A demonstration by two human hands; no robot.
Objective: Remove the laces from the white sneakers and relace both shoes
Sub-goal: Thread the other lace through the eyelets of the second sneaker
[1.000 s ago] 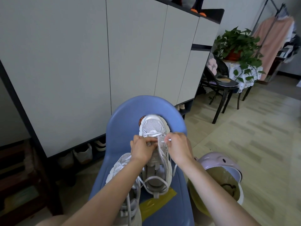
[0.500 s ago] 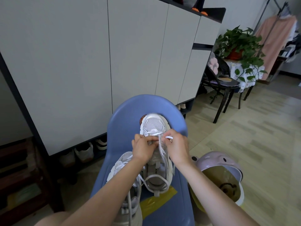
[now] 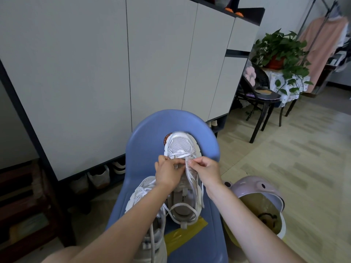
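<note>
sneaker (image 3: 180, 147) white mesh; left hand (image 3: 168, 174) and right hand (image 3: 206, 170) pinch its lace (image 3: 187, 165).

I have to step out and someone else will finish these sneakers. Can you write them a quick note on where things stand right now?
Left hand and right hand both pinch the lace near the toe of the far sneaker.
Both sneakers sit on the blue chair; the near sneaker lies under the left forearm.
Done: lace crosses the lowest eyelets of the far sneaker.
Left: its upper eyelets are unlaced, with loose ends trailing by the heel. The near sneaker's lacing is mostly hidden.
</note>
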